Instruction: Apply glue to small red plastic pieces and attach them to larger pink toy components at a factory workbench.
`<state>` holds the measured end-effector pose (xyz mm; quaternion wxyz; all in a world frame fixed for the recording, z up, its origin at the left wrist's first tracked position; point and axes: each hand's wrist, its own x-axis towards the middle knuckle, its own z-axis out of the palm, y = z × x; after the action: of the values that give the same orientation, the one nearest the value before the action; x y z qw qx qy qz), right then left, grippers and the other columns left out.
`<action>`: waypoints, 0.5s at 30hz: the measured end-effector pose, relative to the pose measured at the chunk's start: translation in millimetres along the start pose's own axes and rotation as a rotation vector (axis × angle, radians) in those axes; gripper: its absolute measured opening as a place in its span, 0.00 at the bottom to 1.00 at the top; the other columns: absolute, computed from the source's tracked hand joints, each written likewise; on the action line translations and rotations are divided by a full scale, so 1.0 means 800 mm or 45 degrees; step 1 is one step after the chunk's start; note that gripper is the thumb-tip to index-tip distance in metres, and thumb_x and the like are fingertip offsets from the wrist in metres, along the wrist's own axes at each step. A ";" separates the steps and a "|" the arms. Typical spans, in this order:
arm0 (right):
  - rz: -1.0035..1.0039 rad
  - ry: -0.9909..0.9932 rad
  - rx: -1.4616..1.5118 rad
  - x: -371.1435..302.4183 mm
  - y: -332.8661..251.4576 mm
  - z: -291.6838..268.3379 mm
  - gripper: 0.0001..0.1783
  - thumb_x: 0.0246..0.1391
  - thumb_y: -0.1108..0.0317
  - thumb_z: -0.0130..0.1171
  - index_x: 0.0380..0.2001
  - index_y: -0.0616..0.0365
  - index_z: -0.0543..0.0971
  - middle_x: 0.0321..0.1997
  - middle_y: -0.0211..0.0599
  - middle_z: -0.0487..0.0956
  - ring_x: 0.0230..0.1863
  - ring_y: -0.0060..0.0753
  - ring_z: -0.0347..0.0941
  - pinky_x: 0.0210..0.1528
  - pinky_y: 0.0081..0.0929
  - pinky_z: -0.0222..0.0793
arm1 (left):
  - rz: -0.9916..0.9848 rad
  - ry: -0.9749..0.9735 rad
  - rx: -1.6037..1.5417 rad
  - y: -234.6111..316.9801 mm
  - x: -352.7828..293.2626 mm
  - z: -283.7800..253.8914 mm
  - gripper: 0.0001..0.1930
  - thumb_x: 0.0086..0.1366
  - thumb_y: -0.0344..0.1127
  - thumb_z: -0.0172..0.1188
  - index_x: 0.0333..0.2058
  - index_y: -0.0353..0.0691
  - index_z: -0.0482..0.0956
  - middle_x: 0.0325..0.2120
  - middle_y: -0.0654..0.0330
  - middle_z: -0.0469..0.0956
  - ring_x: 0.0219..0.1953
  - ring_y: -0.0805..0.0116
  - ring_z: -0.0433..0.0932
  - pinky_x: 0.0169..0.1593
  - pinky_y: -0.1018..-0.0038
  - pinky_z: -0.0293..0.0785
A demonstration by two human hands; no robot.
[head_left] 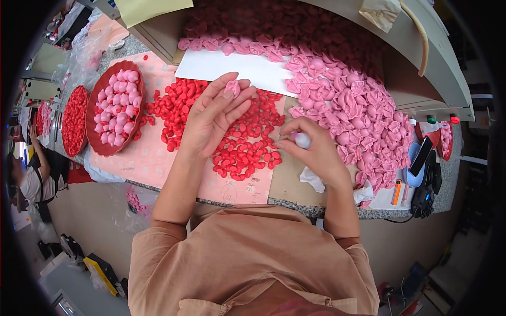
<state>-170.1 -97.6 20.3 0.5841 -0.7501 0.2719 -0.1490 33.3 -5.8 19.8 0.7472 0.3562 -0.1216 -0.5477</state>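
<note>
Head | left hand pinching pink petal piece, long axis toward counter's far edge | right hand gripping whitish bottle, mostly hidden

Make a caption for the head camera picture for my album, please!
Left hand holding a pink piece, right hand holding a small whitish object, with red pieces spread below.

The surface is brightly lit, shadow is cast inside the shelf, and outlines are bent toward the blackened rim.
</note>
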 end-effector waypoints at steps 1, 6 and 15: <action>-0.082 0.017 -0.237 0.000 0.004 0.005 0.11 0.45 0.74 0.61 0.32 0.61 0.72 0.30 0.33 0.74 0.37 0.29 0.72 0.38 0.27 0.68 | 0.005 0.006 -0.001 -0.001 0.000 0.001 0.12 0.63 0.28 0.50 0.45 0.37 0.67 0.45 0.48 0.72 0.50 0.58 0.72 0.51 0.68 0.73; -0.047 -0.001 -0.709 -0.004 0.007 0.018 0.13 0.45 0.71 0.62 0.36 0.58 0.75 0.34 0.37 0.74 0.37 0.35 0.72 0.40 0.29 0.66 | 0.014 -0.126 0.193 -0.006 0.002 -0.007 0.15 0.65 0.30 0.49 0.49 0.36 0.66 0.46 0.52 0.72 0.40 0.70 0.75 0.40 0.78 0.75; -0.184 0.319 -0.076 0.007 0.003 0.011 0.15 0.41 0.80 0.60 0.37 0.57 0.78 0.34 0.34 0.73 0.35 0.26 0.72 0.38 0.21 0.66 | -0.537 -0.324 0.292 -0.036 -0.018 0.004 0.07 0.66 0.36 0.48 0.40 0.42 0.66 0.23 0.67 0.65 0.18 0.82 0.59 0.19 0.84 0.52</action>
<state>-161.8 -94.4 14.8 0.5108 -0.7603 0.2921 -0.2751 4.9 1.7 5.6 0.5500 0.3843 -0.1990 -0.7143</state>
